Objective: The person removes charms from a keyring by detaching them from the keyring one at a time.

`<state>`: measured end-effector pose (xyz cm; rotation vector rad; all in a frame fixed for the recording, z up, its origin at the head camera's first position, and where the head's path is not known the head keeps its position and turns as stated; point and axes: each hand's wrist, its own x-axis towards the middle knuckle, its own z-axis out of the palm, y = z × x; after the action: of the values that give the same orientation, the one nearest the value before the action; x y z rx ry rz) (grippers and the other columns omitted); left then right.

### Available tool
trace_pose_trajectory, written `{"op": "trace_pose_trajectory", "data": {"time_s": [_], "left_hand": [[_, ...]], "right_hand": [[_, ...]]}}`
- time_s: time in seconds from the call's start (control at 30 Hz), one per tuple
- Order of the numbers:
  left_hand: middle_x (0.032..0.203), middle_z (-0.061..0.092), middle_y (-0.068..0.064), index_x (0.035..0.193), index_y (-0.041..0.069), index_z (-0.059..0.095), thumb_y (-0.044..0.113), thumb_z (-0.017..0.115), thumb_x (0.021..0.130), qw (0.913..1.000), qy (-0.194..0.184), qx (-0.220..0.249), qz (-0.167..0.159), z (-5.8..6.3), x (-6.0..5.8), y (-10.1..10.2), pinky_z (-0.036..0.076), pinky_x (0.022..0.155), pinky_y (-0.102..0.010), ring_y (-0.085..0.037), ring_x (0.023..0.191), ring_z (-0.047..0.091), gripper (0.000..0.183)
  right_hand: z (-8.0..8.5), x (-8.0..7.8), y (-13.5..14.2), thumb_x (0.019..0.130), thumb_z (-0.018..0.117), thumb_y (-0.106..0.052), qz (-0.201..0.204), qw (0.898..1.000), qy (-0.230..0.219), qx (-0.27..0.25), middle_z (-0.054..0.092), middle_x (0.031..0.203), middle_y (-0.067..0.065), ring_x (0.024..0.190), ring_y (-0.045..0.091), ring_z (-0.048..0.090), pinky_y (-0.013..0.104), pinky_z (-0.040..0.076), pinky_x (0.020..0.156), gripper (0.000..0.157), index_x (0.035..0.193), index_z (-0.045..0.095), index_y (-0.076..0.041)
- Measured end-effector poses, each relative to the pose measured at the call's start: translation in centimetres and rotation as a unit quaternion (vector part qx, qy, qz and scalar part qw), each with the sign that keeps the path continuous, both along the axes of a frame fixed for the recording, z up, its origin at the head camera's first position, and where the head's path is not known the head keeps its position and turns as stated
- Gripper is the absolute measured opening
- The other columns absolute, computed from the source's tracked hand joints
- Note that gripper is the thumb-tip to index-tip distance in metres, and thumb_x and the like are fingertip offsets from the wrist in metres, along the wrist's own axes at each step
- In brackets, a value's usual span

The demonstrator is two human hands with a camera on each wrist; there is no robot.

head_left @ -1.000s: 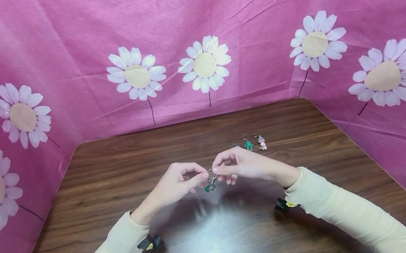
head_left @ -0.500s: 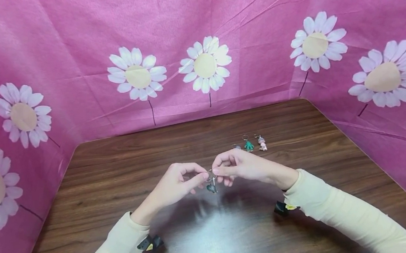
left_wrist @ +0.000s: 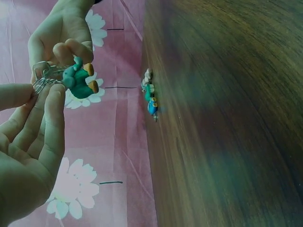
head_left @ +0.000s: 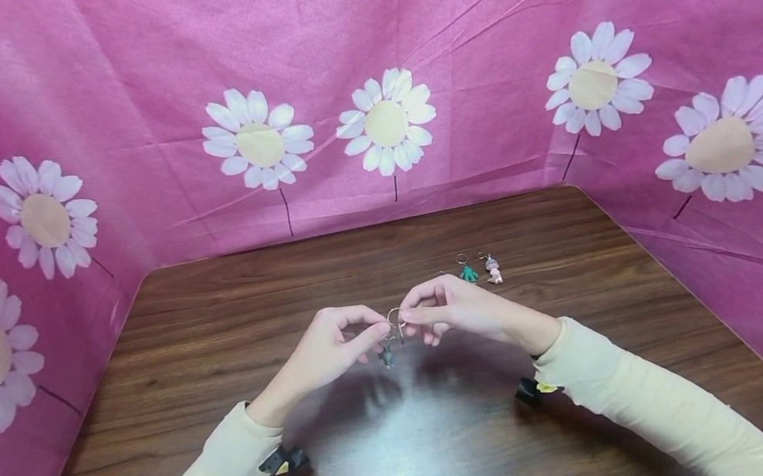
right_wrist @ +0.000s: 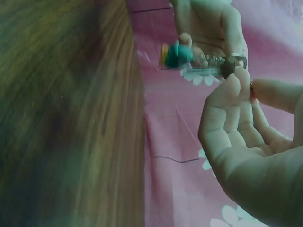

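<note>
Both hands meet above the middle of the table in the head view. My left hand (head_left: 337, 347) pinches the chain end of a keychain between thumb and forefinger. Its small figure, green with yellow-orange feet (left_wrist: 94, 86), dangles below the fingers. My right hand (head_left: 459, 311) pinches a metal split ring (head_left: 389, 315) facing the left fingertips. A slim metal piece (right_wrist: 203, 71), perhaps a key, hangs beside the chain. The fingertips hide whether the ring and chain are linked.
Behind the right hand lie a green figure keychain (head_left: 468, 273) and a pink one (head_left: 493, 269). A blue one (left_wrist: 152, 106) beside them is mostly hidden in the head view. Pink flowered cloth (head_left: 322, 205) walls the brown wooden table (head_left: 254, 290).
The dangling figure has swung left and turned, now hanging under the left fingertips. The ring shows more plainly between the hands, the right fingers slightly higher. The left hand has barely moved.
</note>
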<state>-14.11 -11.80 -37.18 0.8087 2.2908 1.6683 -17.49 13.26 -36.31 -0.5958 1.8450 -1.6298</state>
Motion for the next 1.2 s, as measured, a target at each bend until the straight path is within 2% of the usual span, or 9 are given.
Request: {"op": "trace_pose_trajectory", "data": {"time_s": [0.17, 0.4, 0.5, 0.63, 0.73, 0.8, 0.93, 1.1, 1.2], "left_hand": [[0.091, 0.075, -0.008, 0.104, 0.008, 0.075, 0.020, 0.066, 0.100, 0.9999, 0.001, -0.011, 0.002, 0.1, 0.0, -0.1, 0.061, 0.062, -0.038, -0.026, 0.077, 0.072, 0.015], [0.090, 0.075, -0.003, 0.104, 0.007, 0.075, 0.019, 0.066, 0.100, 1.0000, -0.001, -0.006, 0.001, 0.3, 0.1, -0.1, 0.061, 0.062, -0.040, -0.021, 0.076, 0.072, 0.015], [0.090, 0.075, -0.004, 0.103, 0.007, 0.075, 0.019, 0.067, 0.100, 1.0000, -0.002, 0.001, 0.000, 0.2, 0.1, -0.2, 0.061, 0.062, -0.044, -0.019, 0.075, 0.072, 0.014], [0.089, 0.075, -0.010, 0.101, 0.007, 0.076, 0.017, 0.068, 0.099, 0.9999, 0.011, -0.003, -0.011, 0.0, 0.3, -0.1, 0.061, 0.061, -0.043, -0.019, 0.072, 0.071, 0.013], [0.088, 0.074, -0.010, 0.101, 0.007, 0.077, 0.017, 0.069, 0.098, 0.9997, 0.018, -0.009, -0.017, -0.1, 0.3, 0.0, 0.061, 0.061, -0.043, -0.021, 0.071, 0.070, 0.014], [0.089, 0.075, -0.008, 0.102, 0.007, 0.077, 0.019, 0.069, 0.099, 0.9998, 0.011, -0.008, -0.014, 0.0, 0.4, -0.1, 0.061, 0.062, -0.045, -0.021, 0.072, 0.071, 0.015], [0.090, 0.075, -0.006, 0.103, 0.006, 0.076, 0.019, 0.068, 0.099, 1.0000, 0.002, -0.001, -0.008, 0.1, 0.3, -0.3, 0.061, 0.065, -0.049, -0.019, 0.075, 0.072, 0.016], [0.094, 0.075, -0.011, 0.106, 0.002, 0.075, 0.016, 0.067, 0.100, 0.9998, -0.003, 0.011, -0.015, 0.2, 0.1, -0.8, 0.062, 0.072, -0.046, -0.022, 0.081, 0.073, 0.017], [0.097, 0.075, -0.012, 0.105, 0.001, 0.074, 0.013, 0.067, 0.099, 0.9995, -0.007, 0.031, -0.008, 0.4, -0.2, -1.2, 0.061, 0.079, -0.042, -0.025, 0.087, 0.074, 0.015]], "right_hand": [[0.3, -0.1, 0.0, 0.100, 0.067, -0.022, 0.015, 0.999, 0.035, 0.025, 0.071, 0.093, 0.016, 0.067, 0.016, 0.063, 0.032, 0.059, 0.064, 0.024, 0.113, 0.069, -0.002], [0.5, 0.2, -0.3, 0.100, 0.066, -0.016, 0.017, 0.999, 0.040, 0.013, 0.069, 0.095, 0.030, 0.069, 0.017, 0.066, 0.037, 0.061, 0.068, 0.020, 0.110, 0.068, 0.002], [0.4, 0.3, -0.4, 0.101, 0.065, -0.014, 0.014, 0.999, 0.047, 0.001, 0.071, 0.090, 0.023, 0.069, 0.017, 0.066, 0.038, 0.061, 0.068, 0.019, 0.109, 0.067, 0.003], [0.3, 0.2, -0.7, 0.101, 0.064, -0.013, -0.044, 0.998, 0.017, -0.051, 0.072, 0.090, 0.015, 0.068, 0.015, 0.064, 0.031, 0.059, 0.067, 0.016, 0.110, 0.066, 0.001], [0.6, -0.1, -0.7, 0.101, 0.064, -0.014, -0.109, 0.989, -0.005, -0.099, 0.072, 0.092, 0.011, 0.065, 0.013, 0.062, 0.028, 0.058, 0.065, 0.015, 0.111, 0.064, -0.003], [0.8, -0.3, -0.6, 0.101, 0.063, -0.015, -0.132, 0.985, -0.004, -0.112, 0.072, 0.092, 0.010, 0.064, 0.012, 0.062, 0.027, 0.057, 0.064, 0.015, 0.111, 0.063, -0.003], [1.0, -0.5, -0.2, 0.101, 0.064, -0.016, -0.134, 0.986, 0.033, -0.092, 0.072, 0.092, 0.010, 0.069, 0.015, 0.063, 0.029, 0.058, 0.065, 0.019, 0.113, 0.062, 0.000], [1.2, -0.9, 0.4, 0.100, 0.066, -0.016, -0.147, 0.982, 0.105, -0.058, 0.073, 0.103, 0.012, 0.088, 0.021, 0.071, 0.038, 0.060, 0.084, 0.021, 0.112, 0.066, 0.001], [1.7, -1.5, 0.7, 0.101, 0.065, -0.017, -0.150, 0.980, 0.116, -0.059, 0.073, 0.113, 0.011, 0.098, 0.023, 0.072, 0.039, 0.058, 0.090, 0.021, 0.112, 0.067, 0.001]]}}
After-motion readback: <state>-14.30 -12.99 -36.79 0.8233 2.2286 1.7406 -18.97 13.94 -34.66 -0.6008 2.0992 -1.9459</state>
